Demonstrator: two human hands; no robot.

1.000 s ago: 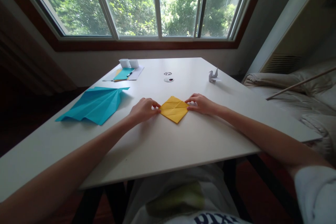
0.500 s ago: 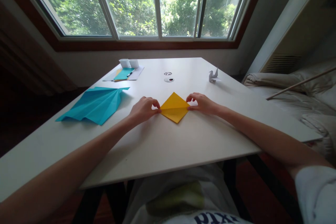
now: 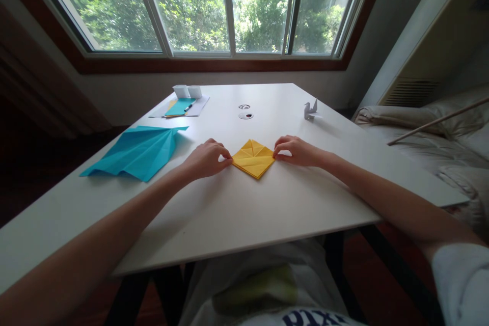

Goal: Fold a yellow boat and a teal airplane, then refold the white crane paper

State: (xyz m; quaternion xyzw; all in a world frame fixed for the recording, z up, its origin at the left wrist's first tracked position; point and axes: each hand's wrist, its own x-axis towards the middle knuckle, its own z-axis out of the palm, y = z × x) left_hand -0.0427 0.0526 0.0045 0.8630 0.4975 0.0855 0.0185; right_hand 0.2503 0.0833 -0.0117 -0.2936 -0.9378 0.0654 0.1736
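A creased yellow diamond-shaped folded paper is laid flat on the white bench, its wide axis running left to right, and is pinched at both side corners: the left corner by the left hand, the right corner by the right hand, each grip closed on the paper, both equally near. A large folded teal paper sheet is seen well apart to the left, a small white paper crane further back right.

White table under wide daylit window, trees outside.
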